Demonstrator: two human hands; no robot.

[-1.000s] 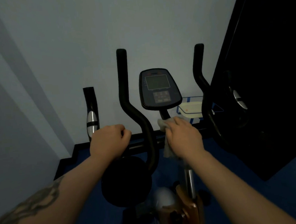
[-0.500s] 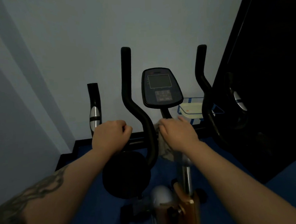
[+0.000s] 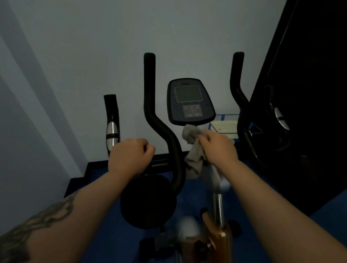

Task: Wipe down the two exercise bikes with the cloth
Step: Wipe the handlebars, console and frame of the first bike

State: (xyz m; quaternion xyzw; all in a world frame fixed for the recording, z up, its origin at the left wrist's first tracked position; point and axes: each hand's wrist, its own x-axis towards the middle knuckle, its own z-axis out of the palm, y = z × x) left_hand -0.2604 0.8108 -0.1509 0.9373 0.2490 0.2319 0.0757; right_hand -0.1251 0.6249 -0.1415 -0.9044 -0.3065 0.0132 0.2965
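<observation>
An exercise bike stands in front of me with a dark console [image 3: 190, 101], two upright black handlebars [image 3: 154, 112] and a steel post [image 3: 218, 209] on a gold frame. My left hand [image 3: 129, 156] is curled round the bike's horizontal black bar [image 3: 164, 161] left of the curved handlebar. My right hand [image 3: 217, 147] grips a grey cloth [image 3: 193, 150] against the stem just under the console. Part of the cloth hangs below my hand. Only one bike is plainly visible.
A pale wall lies close behind the bike. A tall black panel [image 3: 311, 84] fills the right side. A silver-and-black grip [image 3: 111, 124] rises at the left, another [image 3: 279, 117] at the right. A small tray [image 3: 226, 126] sits behind. The floor is blue [image 3: 105, 225].
My right hand has slid the cloth up the stem toward the console's underside, and more cloth now shows left of the hand. My left hand has kept its hold on the bar.
</observation>
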